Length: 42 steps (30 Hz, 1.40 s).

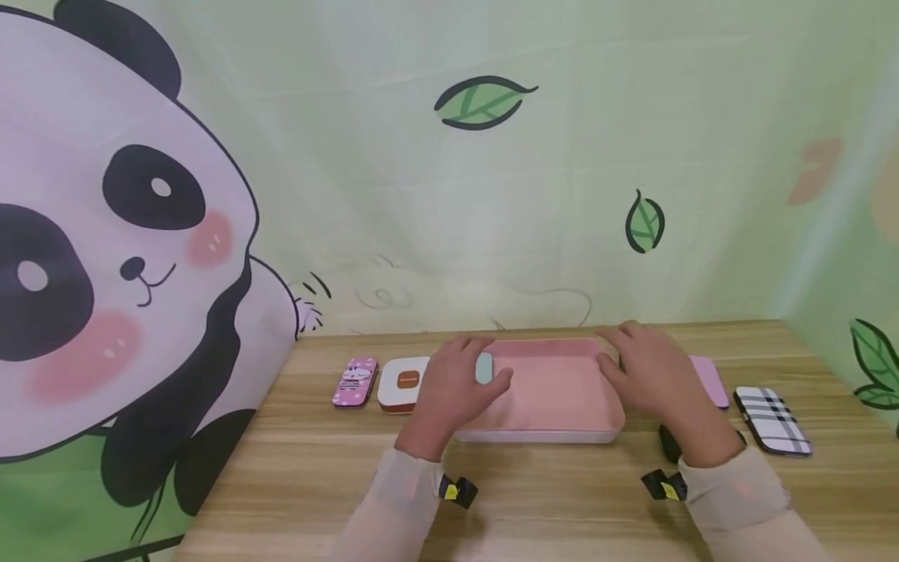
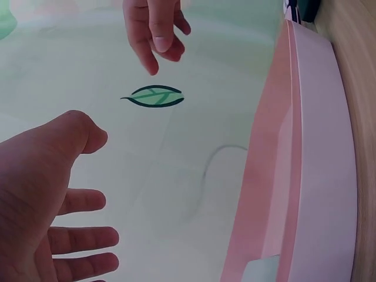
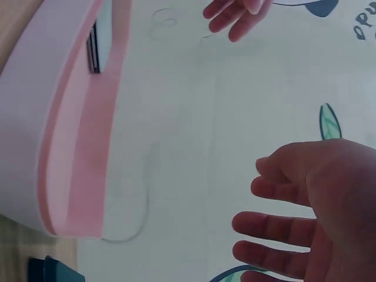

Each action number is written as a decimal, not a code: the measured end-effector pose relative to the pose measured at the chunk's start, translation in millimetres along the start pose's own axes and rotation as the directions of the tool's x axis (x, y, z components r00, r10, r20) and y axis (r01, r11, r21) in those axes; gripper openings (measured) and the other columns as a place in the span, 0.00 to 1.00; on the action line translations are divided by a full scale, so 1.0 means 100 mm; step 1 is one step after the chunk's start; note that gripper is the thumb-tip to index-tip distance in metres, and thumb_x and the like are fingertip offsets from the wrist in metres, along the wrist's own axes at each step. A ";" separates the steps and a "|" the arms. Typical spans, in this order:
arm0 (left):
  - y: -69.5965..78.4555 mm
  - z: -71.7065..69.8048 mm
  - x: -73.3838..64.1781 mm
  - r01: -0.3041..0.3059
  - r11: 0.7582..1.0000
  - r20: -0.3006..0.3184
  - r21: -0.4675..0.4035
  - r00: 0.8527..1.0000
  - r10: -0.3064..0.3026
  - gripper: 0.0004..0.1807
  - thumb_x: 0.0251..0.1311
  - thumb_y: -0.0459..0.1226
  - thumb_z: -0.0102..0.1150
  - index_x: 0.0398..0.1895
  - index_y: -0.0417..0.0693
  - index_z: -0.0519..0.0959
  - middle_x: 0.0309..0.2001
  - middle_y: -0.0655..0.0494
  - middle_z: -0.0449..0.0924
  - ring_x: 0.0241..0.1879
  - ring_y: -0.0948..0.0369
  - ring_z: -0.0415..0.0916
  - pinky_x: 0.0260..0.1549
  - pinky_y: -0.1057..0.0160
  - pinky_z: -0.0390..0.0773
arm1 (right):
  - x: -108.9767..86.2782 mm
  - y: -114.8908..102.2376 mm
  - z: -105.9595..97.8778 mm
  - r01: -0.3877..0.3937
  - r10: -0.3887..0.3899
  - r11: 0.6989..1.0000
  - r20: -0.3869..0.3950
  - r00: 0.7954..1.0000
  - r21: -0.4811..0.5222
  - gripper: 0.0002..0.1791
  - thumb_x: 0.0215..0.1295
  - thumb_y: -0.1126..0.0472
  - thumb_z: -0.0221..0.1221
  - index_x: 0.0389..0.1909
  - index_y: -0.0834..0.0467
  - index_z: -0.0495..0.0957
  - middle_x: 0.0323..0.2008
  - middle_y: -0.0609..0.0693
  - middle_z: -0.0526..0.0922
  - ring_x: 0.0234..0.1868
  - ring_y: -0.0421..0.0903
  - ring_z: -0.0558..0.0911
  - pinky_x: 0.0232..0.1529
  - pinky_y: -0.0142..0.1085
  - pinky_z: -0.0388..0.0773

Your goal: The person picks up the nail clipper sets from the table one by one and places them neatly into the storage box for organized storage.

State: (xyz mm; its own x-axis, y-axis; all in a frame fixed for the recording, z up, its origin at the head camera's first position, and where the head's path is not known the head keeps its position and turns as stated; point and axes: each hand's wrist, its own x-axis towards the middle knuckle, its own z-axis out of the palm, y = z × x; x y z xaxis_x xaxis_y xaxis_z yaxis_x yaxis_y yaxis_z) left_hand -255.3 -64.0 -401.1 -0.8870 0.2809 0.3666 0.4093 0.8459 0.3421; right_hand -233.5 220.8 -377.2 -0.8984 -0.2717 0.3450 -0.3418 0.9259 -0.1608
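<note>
A shallow pink box with pale outer walls lies on the table. Inside it, toward the left end, rests a pale teal case, partly covered by my left hand. That hand hovers over the box's left side, thumb spread and fingers loosely extended, holding nothing. Over the right end is my right hand, also with relaxed fingers and nothing in it. Both wrist views show a gap between the hands and the box wall. In the right wrist view the teal case leans near the inner wall.
Left of the box lie a pink patterned case and a white case with a brown label. To the right are a plain pink case, a plaid case and a black object partly under my right wrist. A printed cloth hangs behind.
</note>
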 end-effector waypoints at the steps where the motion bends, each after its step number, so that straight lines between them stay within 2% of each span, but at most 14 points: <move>1: 0.00 -0.01 -0.01 -0.002 1.000 -0.003 -0.004 1.000 0.001 0.33 0.63 0.60 0.55 0.67 0.56 0.75 0.65 0.56 0.75 0.66 0.52 0.70 0.63 0.49 0.71 | -0.01 0.00 -0.02 0.018 -0.017 1.000 -0.019 1.000 0.012 0.25 0.71 0.53 0.55 0.65 0.60 0.74 0.56 0.64 0.79 0.58 0.64 0.76 0.58 0.60 0.73; 3: 0.01 -0.03 -0.02 -0.009 1.000 -0.011 -0.013 1.000 0.009 0.33 0.63 0.60 0.55 0.67 0.56 0.74 0.65 0.56 0.75 0.66 0.52 0.70 0.63 0.48 0.71 | -0.02 0.00 -0.05 0.052 -0.049 0.998 -0.057 0.997 0.046 0.26 0.71 0.53 0.56 0.66 0.60 0.72 0.56 0.64 0.78 0.58 0.64 0.76 0.58 0.60 0.73; 9: 0.07 -0.11 -0.10 -0.067 0.997 -0.088 -0.034 0.994 0.063 0.32 0.61 0.59 0.57 0.66 0.56 0.76 0.62 0.56 0.78 0.62 0.53 0.74 0.59 0.49 0.75 | -0.04 -0.04 -0.12 0.126 -0.103 0.977 -0.141 0.985 0.170 0.30 0.74 0.52 0.55 0.71 0.59 0.65 0.63 0.64 0.73 0.65 0.63 0.71 0.62 0.62 0.69; 18: 0.13 -0.21 -0.15 -0.103 0.992 -0.143 -0.072 0.986 0.091 0.31 0.60 0.58 0.60 0.65 0.57 0.77 0.61 0.57 0.79 0.61 0.54 0.75 0.58 0.51 0.76 | -0.06 -0.09 -0.17 0.208 -0.155 0.957 -0.247 0.957 0.201 0.33 0.68 0.52 0.62 0.71 0.58 0.66 0.65 0.61 0.72 0.65 0.61 0.71 0.61 0.62 0.70; 24: 0.16 -0.27 -0.18 -0.130 0.988 -0.148 -0.081 0.982 0.118 0.31 0.60 0.58 0.60 0.65 0.58 0.76 0.61 0.57 0.78 0.62 0.55 0.74 0.59 0.51 0.75 | -0.07 -0.11 -0.19 0.202 -0.150 0.959 -0.245 0.958 0.201 0.33 0.68 0.51 0.62 0.71 0.57 0.66 0.65 0.60 0.72 0.66 0.60 0.71 0.61 0.61 0.71; 27: 0.16 -0.28 -0.19 -0.167 0.983 -0.169 -0.078 0.974 0.152 0.31 0.59 0.57 0.61 0.65 0.57 0.76 0.61 0.58 0.79 0.62 0.55 0.74 0.59 0.51 0.75 | -0.09 -0.12 -0.20 0.198 -0.148 0.960 -0.238 0.960 0.200 0.34 0.67 0.51 0.62 0.71 0.56 0.66 0.66 0.59 0.71 0.66 0.59 0.70 0.62 0.60 0.70; 31: 0.15 -0.31 -0.20 -0.208 0.975 -0.188 -0.074 0.963 0.192 0.31 0.59 0.56 0.62 0.65 0.56 0.76 0.61 0.58 0.79 0.61 0.56 0.75 0.59 0.52 0.75 | -0.10 -0.14 -0.21 0.231 -0.180 0.953 -0.248 0.952 0.196 0.35 0.65 0.53 0.64 0.71 0.56 0.67 0.66 0.59 0.71 0.66 0.60 0.71 0.61 0.61 0.70; 35: 0.16 -0.31 -0.21 -0.217 0.974 -0.191 -0.070 0.961 0.201 0.32 0.60 0.56 0.62 0.65 0.56 0.76 0.61 0.58 0.78 0.62 0.56 0.75 0.59 0.52 0.75 | -0.11 -0.15 -0.23 0.259 -0.209 0.946 -0.242 0.948 0.198 0.35 0.64 0.55 0.65 0.71 0.57 0.67 0.66 0.60 0.71 0.66 0.61 0.71 0.61 0.61 0.70; 42: 0.19 -0.32 -0.23 -0.245 0.966 -0.199 -0.078 0.954 0.226 0.32 0.59 0.55 0.62 0.66 0.54 0.75 0.62 0.57 0.77 0.62 0.56 0.74 0.60 0.52 0.74 | -0.16 -0.19 -0.29 0.244 -0.201 0.950 -0.212 0.956 0.198 0.35 0.65 0.53 0.65 0.71 0.57 0.66 0.67 0.59 0.70 0.67 0.61 0.69 0.62 0.61 0.70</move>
State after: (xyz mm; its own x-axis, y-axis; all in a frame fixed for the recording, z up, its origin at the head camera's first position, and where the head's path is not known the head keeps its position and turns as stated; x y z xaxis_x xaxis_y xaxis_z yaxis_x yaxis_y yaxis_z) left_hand -220.3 -68.9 -374.9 -0.7108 0.3689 0.5989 0.6297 0.7132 0.3081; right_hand -205.0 215.3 -352.9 -0.7318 -0.3903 0.5587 -0.5979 0.7611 -0.2514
